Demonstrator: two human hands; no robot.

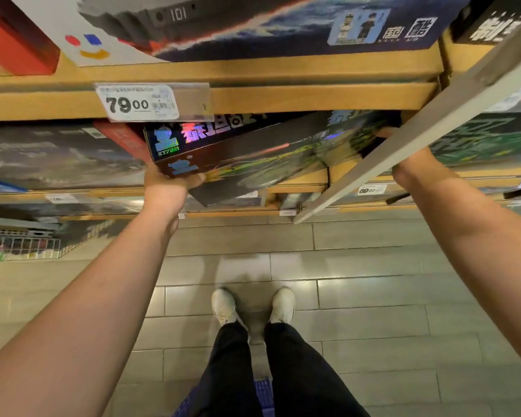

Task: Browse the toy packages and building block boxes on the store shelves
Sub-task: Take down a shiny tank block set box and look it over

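Warm, dim indoor light; glare patches on floor tiles (358,266); motion-blurred held box (253,152); wide-angle bending toward edges.

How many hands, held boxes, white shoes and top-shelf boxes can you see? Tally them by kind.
Hands: 2, left hand and right hand, each with a grip on the tilted box
Held boxes: 1, the tilted box
White shoes: 2, left shoe and right shoe
Top-shelf boxes: 3, red box, warship box, black box
Total: 8
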